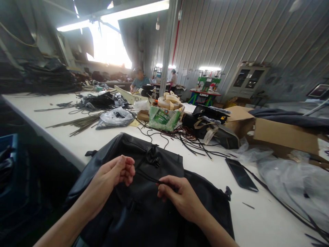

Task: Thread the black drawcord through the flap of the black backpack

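A black leather-like bag lies on the white table in front of me, with a dark buckle near its upper middle. My right hand pinches a thin black cord between thumb and fingers, just above the bag. The cord runs leftward toward my left hand, which hovers over the bag's left part. Its fingers are curled in, with the thumb against them. Whether the cord or anything else sits inside them is hidden.
A phone lies right of the bag. Behind it stand a green-and-white box with tape rolls, dark cords and a cardboard box. Clear plastic covers the right side. A blue crate is at the left. Two people are in the background.
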Tool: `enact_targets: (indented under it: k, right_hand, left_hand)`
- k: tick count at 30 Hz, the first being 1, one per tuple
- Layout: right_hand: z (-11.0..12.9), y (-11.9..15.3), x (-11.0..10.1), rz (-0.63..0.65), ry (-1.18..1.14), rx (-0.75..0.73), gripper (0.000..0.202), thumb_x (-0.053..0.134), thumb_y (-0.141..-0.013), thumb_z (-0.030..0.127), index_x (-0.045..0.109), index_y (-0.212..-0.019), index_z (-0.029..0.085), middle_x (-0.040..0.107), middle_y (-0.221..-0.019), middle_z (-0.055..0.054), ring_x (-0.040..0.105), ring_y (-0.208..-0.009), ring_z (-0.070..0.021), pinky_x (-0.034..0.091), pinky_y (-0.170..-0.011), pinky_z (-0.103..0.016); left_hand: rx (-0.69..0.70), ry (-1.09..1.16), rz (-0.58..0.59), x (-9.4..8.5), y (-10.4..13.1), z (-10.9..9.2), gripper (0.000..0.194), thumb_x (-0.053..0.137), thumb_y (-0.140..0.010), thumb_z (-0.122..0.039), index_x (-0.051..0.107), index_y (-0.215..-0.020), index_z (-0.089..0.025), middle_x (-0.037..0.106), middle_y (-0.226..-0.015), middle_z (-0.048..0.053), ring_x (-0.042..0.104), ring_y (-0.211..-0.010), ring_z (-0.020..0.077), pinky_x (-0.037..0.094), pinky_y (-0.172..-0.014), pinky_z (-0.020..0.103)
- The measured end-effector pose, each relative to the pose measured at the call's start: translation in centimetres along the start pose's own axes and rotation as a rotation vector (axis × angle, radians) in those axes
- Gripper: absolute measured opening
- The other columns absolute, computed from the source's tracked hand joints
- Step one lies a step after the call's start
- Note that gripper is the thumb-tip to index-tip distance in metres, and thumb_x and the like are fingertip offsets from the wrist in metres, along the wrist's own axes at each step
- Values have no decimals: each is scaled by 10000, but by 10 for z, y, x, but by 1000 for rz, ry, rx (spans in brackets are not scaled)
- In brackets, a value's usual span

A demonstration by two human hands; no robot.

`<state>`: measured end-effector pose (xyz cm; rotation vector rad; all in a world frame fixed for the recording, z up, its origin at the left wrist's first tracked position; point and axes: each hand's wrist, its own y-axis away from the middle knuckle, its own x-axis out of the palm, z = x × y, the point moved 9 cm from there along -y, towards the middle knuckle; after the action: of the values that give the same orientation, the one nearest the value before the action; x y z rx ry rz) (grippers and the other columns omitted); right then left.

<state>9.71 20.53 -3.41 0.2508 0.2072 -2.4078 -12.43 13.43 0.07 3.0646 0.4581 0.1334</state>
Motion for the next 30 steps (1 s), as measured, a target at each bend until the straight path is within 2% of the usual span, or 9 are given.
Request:
enact_targets:
  k: [2, 4, 7, 10, 12, 17, 23, 27, 30]
  right_hand:
    - [-4, 0, -2, -9, -12, 23, 261, 719, -1057, 430, 818, -1006, 195, 826, -872, -29, 695, -702, -163, 539, -708, -283]
    - [-7, 0, -3, -15, -15, 34, 277, 722, -1056, 455, 822, -1035, 198, 832, -884, -35, 694, -711, -169, 538, -710, -290]
    - [-10, 0, -2, -17, -18, 38, 302, 733, -1047, 487, 828, -1045, 201, 833, -884, -40, 690, -719, -180, 532, -705, -300]
    - [-10, -2, 2, 4, -2, 27, 321, 739, -1039, 511, 843, -1021, 208, 827, -878, -41, 685, -728, -190, 527, -698, -309]
    - [-10, -2, 4, 22, 3, 21, 347, 743, -1032, 540, 849, -1001, 211, 825, -885, -48, 690, -746, -203, 535, -698, -318]
    - [-12, -4, 3, 31, -50, 45, 446, 707, -1040, 623, 836, -1014, 197, 832, -900, -66, 732, -768, -227, 579, -742, -348]
    - [-20, -5, 0, 23, -206, 129, 497, 714, -1018, 692, 760, -1044, 198, 839, -965, -74, 806, -861, -258, 632, -864, -394]
    - [-34, -8, -14, -101, -272, 176, 520, 731, -990, 712, 721, -1053, 196, 842, -1025, -101, 813, -913, -273, 655, -905, -427]
    - [-33, -9, -42, -325, -48, 73, 475, 714, -1013, 622, 724, -1189, 181, 829, -1167, -153, 785, -1016, -295, 643, -977, -477]
  left_hand:
    - [-38, 161, -30, 7, 3, 19, 713, 731, -934, -776, 738, -1250, -138, 791, -1139, 173, 759, -1010, 287, 631, -827, 375]
    - [-83, 236, -49, 17, 7, 39, 795, 837, -860, -755, 713, -1345, -136, 762, -1287, 218, 758, -1133, 342, 650, -891, 423]
    - [-100, 256, -25, 38, 11, 59, 772, 955, -789, -657, 745, -1343, -160, 749, -1334, 207, 769, -1090, 320, 653, -891, 414]
    - [-68, 254, 41, 59, 10, 60, 629, 978, -789, -588, 833, -1234, -167, 802, -1234, 177, 759, -943, 240, 629, -820, 338]
    - [-60, 279, 14, 65, 7, 58, 579, 984, -784, -565, 860, -1196, -178, 828, -1169, 162, 744, -862, 211, 620, -765, 312]
    - [-47, 332, -67, 71, -1, 57, 533, 971, -772, -592, 885, -1040, -140, 840, -968, 158, 715, -715, 186, 614, -649, 287]
    - [-91, 324, -68, 64, -4, 64, 530, 966, -769, -612, 888, -966, -127, 848, -975, 165, 754, -733, 191, 637, -672, 270]
    - [-138, 272, -132, 50, -4, 72, 586, 980, -731, -638, 883, -1021, -139, 858, -1084, 185, 773, -807, 212, 636, -678, 274]
    - [-138, 267, -134, 49, -4, 74, 613, 983, -714, -650, 881, -1033, -137, 859, -1070, 184, 749, -809, 203, 631, -683, 278]
